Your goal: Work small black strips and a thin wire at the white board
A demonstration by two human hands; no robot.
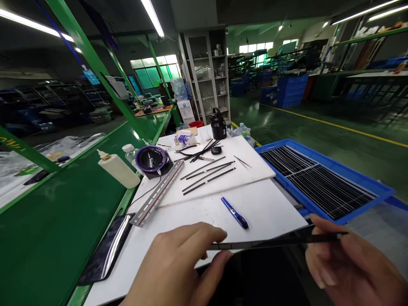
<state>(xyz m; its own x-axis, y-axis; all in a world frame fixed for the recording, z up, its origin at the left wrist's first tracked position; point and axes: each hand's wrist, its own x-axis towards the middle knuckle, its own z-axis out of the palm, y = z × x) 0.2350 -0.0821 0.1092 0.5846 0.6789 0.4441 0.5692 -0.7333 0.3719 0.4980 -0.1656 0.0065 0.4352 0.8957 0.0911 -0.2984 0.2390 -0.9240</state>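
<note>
We pinch a thin black strip (pixel 270 244) near its ends with our left hand (pixel 178 259) and right hand (pixel 350 259), by the near edge of the white table (pixel 267 208), and it looks light and bendy, so gentle fingertips at both ends suit it.

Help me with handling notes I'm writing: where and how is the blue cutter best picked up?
Probably by the thick black end of the blue cutter, coming from above and the near right, with thumb and fingers against its long sides. It lies flat and uncovered on the white tabletop, slim, its narrow tip pointing far left and the black end nearest.
</note>
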